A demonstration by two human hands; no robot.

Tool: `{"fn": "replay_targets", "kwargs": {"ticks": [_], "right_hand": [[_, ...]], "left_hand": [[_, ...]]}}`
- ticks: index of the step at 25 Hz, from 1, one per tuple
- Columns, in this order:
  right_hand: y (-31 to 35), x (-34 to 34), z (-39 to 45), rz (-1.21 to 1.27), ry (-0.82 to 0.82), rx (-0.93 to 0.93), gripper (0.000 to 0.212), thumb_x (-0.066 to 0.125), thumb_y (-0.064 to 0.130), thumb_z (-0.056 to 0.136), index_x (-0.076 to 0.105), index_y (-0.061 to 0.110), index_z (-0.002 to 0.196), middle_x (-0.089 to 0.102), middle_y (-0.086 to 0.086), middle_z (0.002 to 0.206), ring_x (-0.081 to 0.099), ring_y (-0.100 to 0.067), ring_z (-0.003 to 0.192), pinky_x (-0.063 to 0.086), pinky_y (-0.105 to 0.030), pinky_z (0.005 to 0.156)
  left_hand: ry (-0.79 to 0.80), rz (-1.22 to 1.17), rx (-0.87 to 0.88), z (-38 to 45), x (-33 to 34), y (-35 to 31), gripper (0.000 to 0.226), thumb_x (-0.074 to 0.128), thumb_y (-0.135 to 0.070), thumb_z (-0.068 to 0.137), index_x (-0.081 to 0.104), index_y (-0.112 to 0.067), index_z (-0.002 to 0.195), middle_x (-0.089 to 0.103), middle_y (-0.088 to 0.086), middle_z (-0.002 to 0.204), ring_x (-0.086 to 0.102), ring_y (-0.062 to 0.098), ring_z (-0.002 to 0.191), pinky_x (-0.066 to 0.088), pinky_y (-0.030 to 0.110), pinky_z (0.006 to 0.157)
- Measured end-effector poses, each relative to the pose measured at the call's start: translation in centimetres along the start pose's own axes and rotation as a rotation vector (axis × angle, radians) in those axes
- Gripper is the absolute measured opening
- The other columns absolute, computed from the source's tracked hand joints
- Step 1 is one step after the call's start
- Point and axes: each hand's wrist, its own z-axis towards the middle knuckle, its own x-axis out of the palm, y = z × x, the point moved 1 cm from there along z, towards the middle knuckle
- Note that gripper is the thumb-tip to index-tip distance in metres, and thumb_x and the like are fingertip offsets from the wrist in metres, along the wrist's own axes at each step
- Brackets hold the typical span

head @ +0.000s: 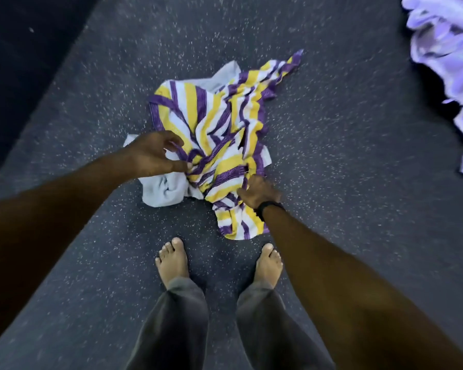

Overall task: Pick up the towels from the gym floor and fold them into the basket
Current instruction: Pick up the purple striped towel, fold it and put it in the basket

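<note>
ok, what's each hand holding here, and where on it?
Both grip the striped towel crumpled on the floor: left hand pinches a fold on its left side, right hand grips bunched fabric near its lower edge.

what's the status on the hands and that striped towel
Left hand and right hand both pinching crumpled purple-yellow-white striped towel. Towel on speckled floor. Nothing blocking.

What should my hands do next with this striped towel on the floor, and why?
Probably lift it straight up and shake it open. Both the left hand and the right hand already pinch the striped towel, which lies crumpled on the speckled floor partly over a pale towel, so it can't be folded yet.
</note>
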Motion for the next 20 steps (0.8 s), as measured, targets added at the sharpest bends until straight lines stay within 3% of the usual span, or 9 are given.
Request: {"fn": "replay_targets", "kwargs": {"ticks": [3,8,11,14,17,20], "right_hand": [[0.5,2.9,3.5,-0.034,-0.027,0.099,0.058,0.054,0.047,0.093,0.040,0.012,0.137,0.043,-0.015,0.142,0.046,-0.036,0.126,0.042,-0.044,0.097],[2.4,0.8,2.2,0.183,-0.282,-0.030,0.031,0.047,0.015,0.097,0.049,0.011,0.128,0.059,-0.021,0.122,0.058,-0.038,0.110,0.048,-0.040,0.084],[4.3,-6.0,-2.8,0.280,-0.383,-0.213,0.021,0.045,0.016,0.096,0.055,0.011,0.114,0.064,-0.020,0.098,0.059,-0.038,0.087,0.046,-0.043,0.072],[7.5,-15.6,-9.3,0.508,-0.366,-0.337,0.019,0.047,0.022,0.094,0.060,0.017,0.080,0.052,0.001,0.062,0.044,-0.022,0.059,0.040,-0.038,0.065],[11.4,-25.8,-16.6,0.380,-0.487,-0.607,0.013,0.046,0.012,0.095,0.056,0.012,0.086,0.045,-0.007,0.062,0.039,-0.027,0.061,0.039,-0.039,0.061],[16.6,-37.2,-26.2,0.307,-0.596,-0.802,0.023,0.050,0.020,0.096,0.044,0.025,0.074,0.036,0.005,0.059,0.036,-0.020,0.063,0.037,-0.038,0.061]], "left_hand": [[0.012,0.003,-0.031,2.6,2.1,3.4,0.059,0.080,-0.046,0.067,0.056,-0.023,0.116,0.060,-0.001,0.113,0.056,0.016,0.107,0.045,0.029,0.093],[0.003,-0.005,-0.048,1.3,1.5,3.5,0.052,0.079,-0.037,0.074,0.057,-0.019,0.117,0.061,0.002,0.113,0.056,0.017,0.109,0.046,0.033,0.097],[-0.025,-0.011,-0.024,-2.1,-3.0,-0.9,0.050,0.079,-0.036,0.074,0.057,-0.019,0.115,0.060,0.004,0.114,0.057,0.020,0.107,0.045,0.030,0.091],[-0.111,-0.075,0.032,-7.5,-9.9,-7.7,0.043,0.078,-0.027,0.077,0.056,-0.018,0.113,0.059,0.001,0.112,0.057,0.018,0.103,0.040,0.024,0.083],[-0.240,-0.067,0.099,-13.7,-17.1,-14.6,0.051,0.078,-0.025,0.077,0.056,-0.012,0.121,0.057,0.000,0.115,0.054,0.014,0.105,0.039,0.023,0.088],[-0.386,-0.073,0.149,-21.2,-25.1,-20.7,0.058,0.081,-0.032,0.071,0.058,-0.013,0.121,0.061,0.004,0.120,0.058,0.018,0.109,0.044,0.030,0.098]]}}
